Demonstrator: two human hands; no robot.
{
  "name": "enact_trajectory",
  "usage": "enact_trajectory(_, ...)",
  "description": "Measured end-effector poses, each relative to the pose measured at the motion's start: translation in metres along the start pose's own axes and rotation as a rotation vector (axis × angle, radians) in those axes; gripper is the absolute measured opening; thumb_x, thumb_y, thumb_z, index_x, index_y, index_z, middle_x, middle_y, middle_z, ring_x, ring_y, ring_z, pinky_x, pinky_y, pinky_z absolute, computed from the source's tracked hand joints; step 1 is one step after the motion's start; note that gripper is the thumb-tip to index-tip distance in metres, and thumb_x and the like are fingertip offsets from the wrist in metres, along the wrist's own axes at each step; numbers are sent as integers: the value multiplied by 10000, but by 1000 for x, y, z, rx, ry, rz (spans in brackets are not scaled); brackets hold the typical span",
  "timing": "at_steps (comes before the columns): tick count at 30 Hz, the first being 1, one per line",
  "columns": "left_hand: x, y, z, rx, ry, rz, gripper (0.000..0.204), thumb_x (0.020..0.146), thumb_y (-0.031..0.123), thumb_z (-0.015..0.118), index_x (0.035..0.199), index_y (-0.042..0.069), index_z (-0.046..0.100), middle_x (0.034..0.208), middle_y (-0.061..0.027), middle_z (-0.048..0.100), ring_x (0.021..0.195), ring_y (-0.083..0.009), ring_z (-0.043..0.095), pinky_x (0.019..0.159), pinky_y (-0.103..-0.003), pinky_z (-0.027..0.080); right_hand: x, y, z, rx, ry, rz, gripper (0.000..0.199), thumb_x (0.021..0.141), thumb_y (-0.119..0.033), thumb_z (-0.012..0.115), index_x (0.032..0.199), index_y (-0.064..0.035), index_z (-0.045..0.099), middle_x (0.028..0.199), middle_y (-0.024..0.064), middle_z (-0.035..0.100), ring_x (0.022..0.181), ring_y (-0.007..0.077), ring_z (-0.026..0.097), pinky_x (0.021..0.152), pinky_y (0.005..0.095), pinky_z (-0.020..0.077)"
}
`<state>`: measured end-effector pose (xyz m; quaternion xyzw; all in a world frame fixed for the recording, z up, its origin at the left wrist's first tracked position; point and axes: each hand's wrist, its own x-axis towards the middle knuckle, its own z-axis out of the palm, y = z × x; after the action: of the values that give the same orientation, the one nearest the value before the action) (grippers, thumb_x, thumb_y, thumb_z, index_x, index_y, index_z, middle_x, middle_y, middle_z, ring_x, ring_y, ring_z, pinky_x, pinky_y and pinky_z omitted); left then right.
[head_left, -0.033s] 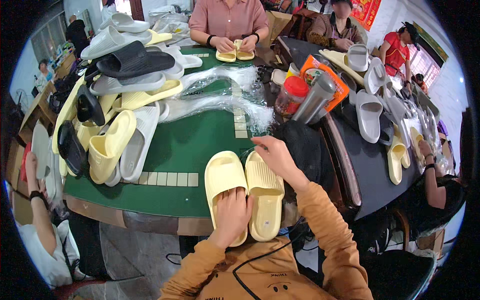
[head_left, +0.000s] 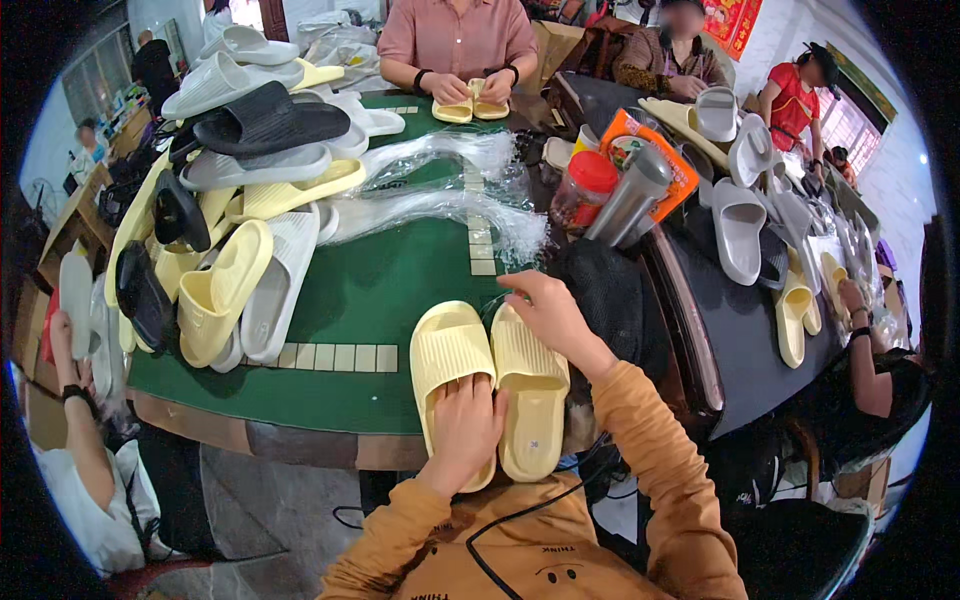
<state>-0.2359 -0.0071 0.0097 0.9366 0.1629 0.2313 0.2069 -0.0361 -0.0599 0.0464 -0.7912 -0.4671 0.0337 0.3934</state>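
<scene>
A pair of pale yellow slide sandals rests side by side at the table's near edge, soles down and toes pointing away from me. My left hand (head_left: 467, 425) reaches into the left slide (head_left: 445, 335), its fingers tucked under the strap and partly hidden there. Over the toe of the right slide (head_left: 531, 420), my right hand (head_left: 548, 312) is bent with its fingertips drawn together. A thin clear strand shows by these fingertips, but what they pinch is too small to make out. Beyond them lie two bundles of clear plastic strands (head_left: 430, 215) on the green tabletop (head_left: 350, 270).
Grey, black and yellow slides are heaped at the left (head_left: 270, 120). To the right stand a red-lidded jar (head_left: 590, 180) and a steel flask (head_left: 632, 195), near a black bag (head_left: 600, 290). More slides cover the dark right-hand table (head_left: 690, 330). Co-workers sit around, one opposite holding yellow slides (head_left: 470, 103).
</scene>
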Motion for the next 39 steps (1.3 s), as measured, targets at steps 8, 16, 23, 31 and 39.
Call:
enact_trajectory(8,0,1,2,11,-39,-31,291,882,237,634,1005,-21,580,952,-202,602,933,-388,578,847,-472,430,6,4,20,-129,-105,-180,164,849,-81,596,962,-50,710,932,136,645,905,336,626,813,429,519)
enact_trajectory(16,2,4,-3,20,-43,-25,319,890,260,632,1003,-32,570,966,-209,600,935,-392,578,857,-486,427,3,-11,17,-185,-74,-115,129,880,-114,597,922,-24,678,909,136,674,875,341,644,792,426,518)
enact_trajectory(23,-5,7,-17,-74,-157,-25,600,863,245,677,1290,-95,429,1197,-272,493,1088,-448,490,942,-500,397,-9,0,31,-74,29,-104,137,887,-86,593,949,17,660,907,204,667,846,387,648,761,432,523)
enact_trajectory(31,-7,10,-75,-313,-61,62,343,827,34,604,1166,27,653,1126,-187,665,1037,-359,639,903,-405,506,-17,-8,33,67,103,-65,125,883,-29,542,966,5,629,920,214,657,860,401,639,741,454,520)
enact_trajectory(39,85,-48,-62,-260,-99,61,250,863,66,625,1101,-4,649,1074,-176,673,875,-303,658,766,-383,529,-19,0,41,117,131,-125,136,886,-28,540,987,12,622,926,219,646,873,415,632,740,447,517)
